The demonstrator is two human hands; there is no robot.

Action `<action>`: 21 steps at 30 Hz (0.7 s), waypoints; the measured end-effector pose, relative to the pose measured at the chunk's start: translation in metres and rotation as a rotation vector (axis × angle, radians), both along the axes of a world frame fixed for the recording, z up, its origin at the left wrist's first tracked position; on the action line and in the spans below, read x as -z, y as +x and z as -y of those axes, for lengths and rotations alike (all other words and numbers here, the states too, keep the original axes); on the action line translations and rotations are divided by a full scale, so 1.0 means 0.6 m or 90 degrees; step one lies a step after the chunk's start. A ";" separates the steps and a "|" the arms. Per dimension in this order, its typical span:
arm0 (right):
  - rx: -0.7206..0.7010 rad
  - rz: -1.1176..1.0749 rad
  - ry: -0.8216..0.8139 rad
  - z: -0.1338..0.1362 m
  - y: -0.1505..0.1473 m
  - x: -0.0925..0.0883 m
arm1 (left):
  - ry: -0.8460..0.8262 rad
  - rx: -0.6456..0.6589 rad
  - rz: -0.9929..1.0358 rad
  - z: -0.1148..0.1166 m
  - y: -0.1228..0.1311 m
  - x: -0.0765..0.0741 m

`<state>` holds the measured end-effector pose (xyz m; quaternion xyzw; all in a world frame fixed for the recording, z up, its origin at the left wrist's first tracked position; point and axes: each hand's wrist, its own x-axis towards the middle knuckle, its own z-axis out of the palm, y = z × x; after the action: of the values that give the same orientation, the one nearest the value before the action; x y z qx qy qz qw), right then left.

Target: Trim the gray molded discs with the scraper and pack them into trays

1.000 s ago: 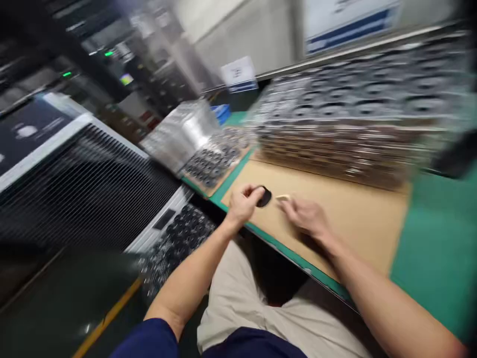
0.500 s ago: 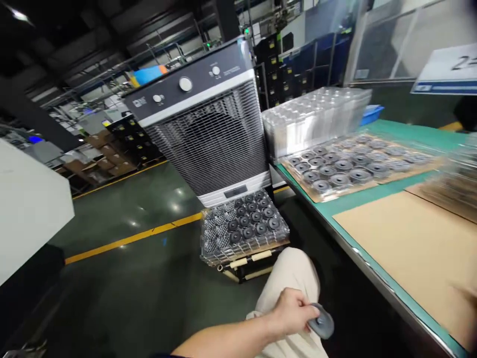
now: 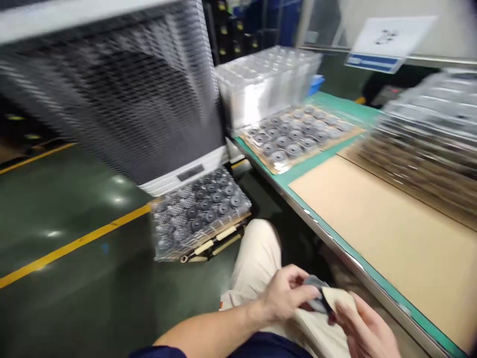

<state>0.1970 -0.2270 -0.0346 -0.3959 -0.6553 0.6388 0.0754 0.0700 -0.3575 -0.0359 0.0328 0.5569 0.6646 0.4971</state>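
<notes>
Head-camera view of a factory workstation, looking forward and down; a large air cooler (image 3: 108, 94) with a mesh grille fills the upper left, on a green floor (image 3: 74, 243) crossed by a yellow line; a tabletop (image 3: 316, 199) with a green edge runs from the lower right toward the far end; a bare cardboard sheet (image 3: 387, 233) lies on it; beyond this are a cardboard-backed tray of dark round parts (image 3: 294, 136), a block of stacked clear trays (image 3: 264, 84) and a blurred stack (image 3: 428, 139) at the right edge; a pallet load of similar parts (image 3: 201, 214) stands beside the cooler, near the person's knee.

Above the lap, over beige trousers (image 3: 257, 263) and below the tabletop edge, the left hand (image 3: 285, 293) is curled around a dark grey disc (image 3: 316, 293), which is partly hidden and blurred; a pale tab (image 3: 339, 301) lies against the disc; the right hand (image 3: 363, 328) is half open, its fingertips at the tab; whether it grips cannot be told.

The disc appears stiff and fairly light, best held by its rim; it is tilted, its face turned roughly toward the right hand; being round, it shows no long axis.
</notes>
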 end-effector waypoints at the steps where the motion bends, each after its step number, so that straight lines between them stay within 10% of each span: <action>1: 0.028 -0.036 -0.043 0.002 -0.002 -0.012 | 0.035 0.030 0.015 0.001 -0.006 -0.003; 5: 0.136 -0.128 -0.198 0.003 -0.016 -0.036 | 0.160 0.167 0.116 -0.007 -0.038 -0.009; 13: 0.168 -0.182 -0.346 0.018 -0.034 -0.028 | 0.168 0.159 0.044 -0.008 -0.059 -0.020; 17: 0.084 -0.148 -0.201 0.011 -0.038 -0.045 | 0.130 0.127 0.011 0.000 -0.058 -0.015; 21: -0.093 -0.025 0.171 0.003 -0.028 -0.089 | 0.121 0.089 -0.010 0.005 -0.059 0.000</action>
<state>0.1805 -0.2287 0.0185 -0.3213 -0.7603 0.5567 0.0937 0.0345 -0.3607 -0.0357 0.1234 0.4916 0.6780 0.5324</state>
